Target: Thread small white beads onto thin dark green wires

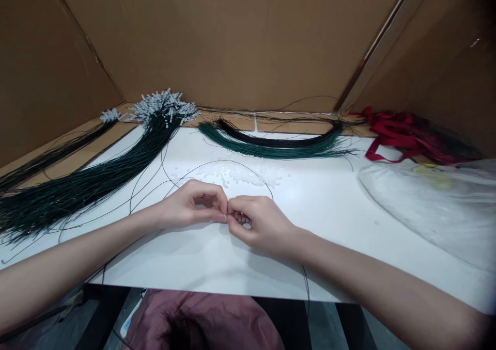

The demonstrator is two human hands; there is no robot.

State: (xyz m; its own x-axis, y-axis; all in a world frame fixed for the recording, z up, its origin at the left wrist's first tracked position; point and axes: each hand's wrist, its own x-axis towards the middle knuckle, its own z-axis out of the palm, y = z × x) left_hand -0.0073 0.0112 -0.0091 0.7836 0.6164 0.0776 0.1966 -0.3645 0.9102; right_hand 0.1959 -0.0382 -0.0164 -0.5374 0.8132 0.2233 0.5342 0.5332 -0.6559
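Two hands of mine meet fingertip to fingertip above the white table (pixel 329 195), and that meeting point is the centre of my clock. My left hand (pixel 199 203) comes in from nine o'clock, thumb and forefinger pinched; my right hand (pixel 265 223) comes in from about four, its fingers curled and pinched the same way. Both seem to grip a thin dark wire (pixel 227 160), though my fingers hide just where. The wire bows up through twelve o'clock and drops behind my right knuckles.

A short row of white beads (pixel 244 220) shows inside the curl of my right hand, just towards three o'clock, its long axis running roughly nine to three. So the right hand is nearer to it, and the left tips reach only its near end, as I judge it. Loose white beads (pixel 232 175) lie scattered on the tabletop at twelve, beyond both hands and not in any container.

The one container I can make out is a clear plastic bag (pixel 434 210) at three o'clock, well apart from me; what is inside looks pale and cloudy, and I can't tell what it is.
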